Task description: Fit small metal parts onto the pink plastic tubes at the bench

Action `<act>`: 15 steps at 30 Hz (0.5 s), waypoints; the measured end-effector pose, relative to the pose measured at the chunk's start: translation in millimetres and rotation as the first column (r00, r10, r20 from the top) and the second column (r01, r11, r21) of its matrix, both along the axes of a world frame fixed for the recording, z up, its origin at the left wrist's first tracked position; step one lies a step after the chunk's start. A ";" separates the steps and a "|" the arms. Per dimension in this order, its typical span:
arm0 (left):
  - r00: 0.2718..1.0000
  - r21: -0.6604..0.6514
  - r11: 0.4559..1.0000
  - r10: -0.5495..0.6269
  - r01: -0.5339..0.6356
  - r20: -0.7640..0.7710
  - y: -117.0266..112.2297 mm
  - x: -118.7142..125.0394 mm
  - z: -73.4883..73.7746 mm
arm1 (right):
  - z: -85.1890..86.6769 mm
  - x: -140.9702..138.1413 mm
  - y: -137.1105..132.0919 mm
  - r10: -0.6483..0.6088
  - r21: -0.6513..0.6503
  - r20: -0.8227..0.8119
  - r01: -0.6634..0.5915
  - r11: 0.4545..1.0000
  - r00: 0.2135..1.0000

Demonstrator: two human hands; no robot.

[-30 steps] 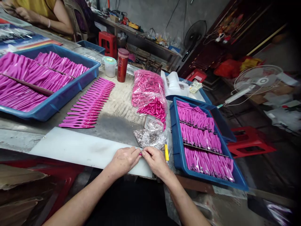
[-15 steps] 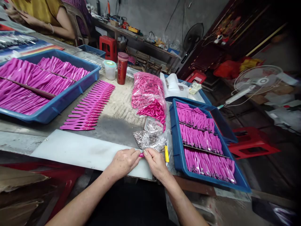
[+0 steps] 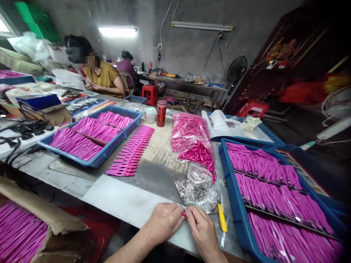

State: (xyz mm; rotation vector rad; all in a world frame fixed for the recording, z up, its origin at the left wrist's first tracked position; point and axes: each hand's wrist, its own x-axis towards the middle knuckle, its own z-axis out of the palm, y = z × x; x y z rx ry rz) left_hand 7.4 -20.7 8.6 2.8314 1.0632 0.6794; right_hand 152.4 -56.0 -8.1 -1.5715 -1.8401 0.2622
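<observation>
My left hand (image 3: 163, 221) and my right hand (image 3: 202, 229) meet at the near edge of a white board (image 3: 123, 201), fingertips pinched together on a small pink piece (image 3: 183, 214) held between them. Just beyond my fingers lies a clear bag of small metal parts (image 3: 197, 191). A yellow-handled tool (image 3: 222, 222) lies right of my right hand. A bag of pink pieces (image 3: 192, 140) sits farther back.
A blue tray of pink strips (image 3: 274, 190) stands on the right, another blue tray (image 3: 93, 135) on the left, with a row of pink pieces (image 3: 131, 153) laid beside it. A red flask (image 3: 161, 113) and a cup (image 3: 150, 114) stand behind. A cardboard box (image 3: 24, 226) is lower left. Two people sit at the far tables.
The view has tilted up and swung left, showing the room and seated people. My hands stay pinched together on the small pink piece, now lower in the picture.
</observation>
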 end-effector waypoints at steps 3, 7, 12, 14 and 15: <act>1.000 0.011 1.000 0.004 -0.004 -0.004 2.7 -3.1 1.4 | -11.4 2.9 0.4 -0.018 0.127 0.023 0.015 0.992 1.000; 0.998 0.010 0.998 0.064 -0.064 -0.028 14.3 -19.3 6.0 | -25.9 7.8 2.2 -0.029 0.228 0.082 0.009 0.974 0.996; 0.973 -0.030 0.973 0.229 -0.230 -0.036 36.8 -53.3 12.3 | -36.5 12.7 5.3 0.006 0.260 0.135 -0.042 0.965 0.991; 0.958 -0.032 0.958 0.284 -0.286 -0.043 46.9 -66.9 14.7 | -37.6 13.5 5.9 0.005 0.282 0.152 -0.048 0.958 0.988; 0.949 -0.033 0.949 0.312 -0.314 -0.052 52.5 -73.1 16.2 | -37.3 13.4 5.9 0.004 0.294 0.158 -0.051 0.954 0.987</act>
